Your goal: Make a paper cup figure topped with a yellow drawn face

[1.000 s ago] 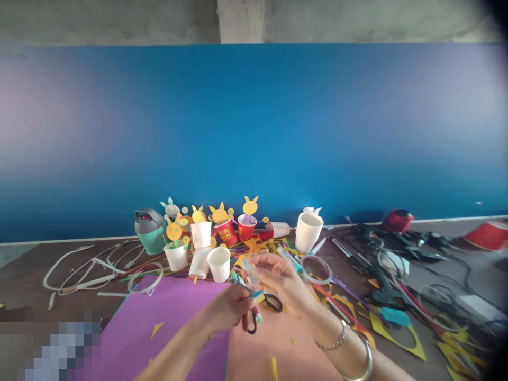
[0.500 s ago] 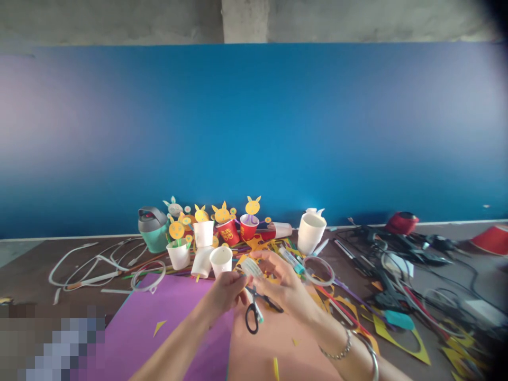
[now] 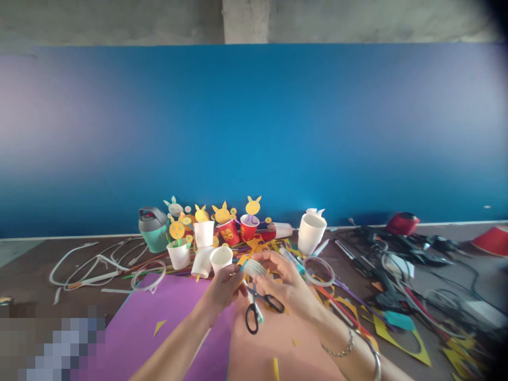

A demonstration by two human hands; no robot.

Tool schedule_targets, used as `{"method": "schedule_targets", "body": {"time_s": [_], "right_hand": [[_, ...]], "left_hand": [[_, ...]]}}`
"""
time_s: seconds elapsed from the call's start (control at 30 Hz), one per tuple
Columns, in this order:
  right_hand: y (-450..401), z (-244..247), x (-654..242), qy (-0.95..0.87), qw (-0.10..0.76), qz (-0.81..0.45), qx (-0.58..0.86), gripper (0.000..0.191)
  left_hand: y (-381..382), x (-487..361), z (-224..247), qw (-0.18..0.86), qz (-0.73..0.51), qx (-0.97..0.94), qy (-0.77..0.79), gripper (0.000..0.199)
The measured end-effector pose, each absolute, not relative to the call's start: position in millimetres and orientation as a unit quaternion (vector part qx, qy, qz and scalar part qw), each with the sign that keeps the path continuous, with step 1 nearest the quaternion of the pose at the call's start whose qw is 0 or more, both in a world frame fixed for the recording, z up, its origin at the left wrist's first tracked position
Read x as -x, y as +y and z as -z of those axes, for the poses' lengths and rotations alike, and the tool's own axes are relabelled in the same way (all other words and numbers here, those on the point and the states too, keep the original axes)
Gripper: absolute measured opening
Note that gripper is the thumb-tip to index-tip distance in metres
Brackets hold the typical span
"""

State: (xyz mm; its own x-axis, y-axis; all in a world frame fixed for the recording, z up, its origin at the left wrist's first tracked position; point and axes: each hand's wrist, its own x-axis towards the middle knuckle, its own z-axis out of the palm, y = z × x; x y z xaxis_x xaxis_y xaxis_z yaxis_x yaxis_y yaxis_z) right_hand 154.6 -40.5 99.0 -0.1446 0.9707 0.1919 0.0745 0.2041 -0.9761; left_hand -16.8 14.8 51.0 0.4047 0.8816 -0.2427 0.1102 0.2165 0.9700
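My right hand [image 3: 283, 278] is closed around a small pale, ribbed piece [image 3: 254, 268] whose kind I cannot make out. At its left end, the fingertips of my left hand [image 3: 226, 288] pinch together, with a bit of blue showing at them. Just below both hands, black-handled scissors [image 3: 252, 320] lie with their handles spread on an orange sheet [image 3: 262, 352]. A white marker with a green end [image 3: 260, 313] lies under the scissors. Beneath my left forearm is a purple sheet [image 3: 174, 301].
Behind my hands stand white paper cups [image 3: 221, 259] and red cups [image 3: 229, 232] with yellow rabbit-face cutouts [image 3: 253, 206]. A larger white cup [image 3: 311, 233] is right of them. Cables, a glue gun [image 3: 387, 283] and yellow scraps [image 3: 400, 338] crowd the right. White cables [image 3: 85, 264] lie left.
The ribbed piece has turned and shifted slightly right with my right hand. The blue bit at my left fingertips and the scissors' right handle loop show more clearly.
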Motion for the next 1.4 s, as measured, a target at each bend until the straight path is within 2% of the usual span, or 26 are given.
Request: {"method": "schedule_targets", "body": {"time_s": [0.37, 0.7, 0.87, 1.1, 1.4], "right_hand": [[-37.1, -100.8, -156.1, -0.606, 0.482, -0.439, 0.457, 0.025], [-34.7, -95.5, -155.8, -0.595, 0.473, -0.451, 0.468, 0.022], [-34.4, -95.4, -157.2, -0.614, 0.463, -0.409, 0.492, 0.019], [-33.9, -97.6, -157.7, -0.64, 0.446, -0.389, 0.49, 0.016], [-36.3, -98.6, -159.0, -0.646, 0.436, -0.409, 0.474, 0.023]], "left_hand": [[7.9, 18.0, -60.9, 0.628, -0.356, -0.532, 0.442, 0.04], [3.9, 17.4, -69.2, 0.644, -0.376, -0.52, 0.416, 0.029], [0.8, 17.4, -75.4, 0.657, -0.38, -0.489, 0.429, 0.021], [5.1, 17.6, -70.6, 0.628, -0.378, -0.516, 0.443, 0.039], [4.4, 18.9, -72.6, 0.586, -0.397, -0.562, 0.428, 0.041]]}}
